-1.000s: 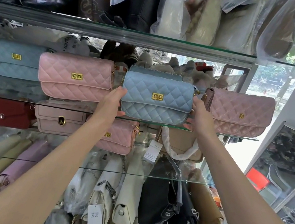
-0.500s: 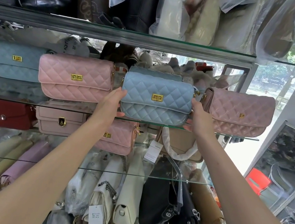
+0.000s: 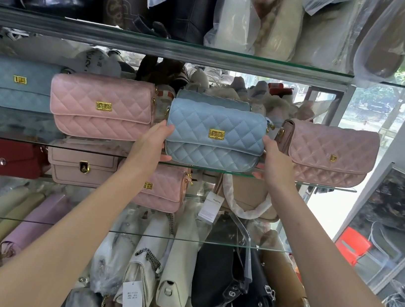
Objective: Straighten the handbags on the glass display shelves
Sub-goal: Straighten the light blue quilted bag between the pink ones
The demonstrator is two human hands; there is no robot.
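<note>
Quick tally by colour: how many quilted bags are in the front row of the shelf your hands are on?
Blue: 2, the far-left blue bag and the held blue bag.
Pink: 2, the light pink bag and the dusty pink bag.
Total: 4.
Another blue edge behind: unclear.

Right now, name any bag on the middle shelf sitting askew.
The mauve quilted bag at the right end of the glass shelf: turned, showing its end panel, while the blue bag beside it faces front.

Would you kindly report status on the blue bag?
Left hand and right hand grip blue quilted bag by its ends. Bag upright on glass shelf. Pink bag, mauve bag close alongside.
</note>
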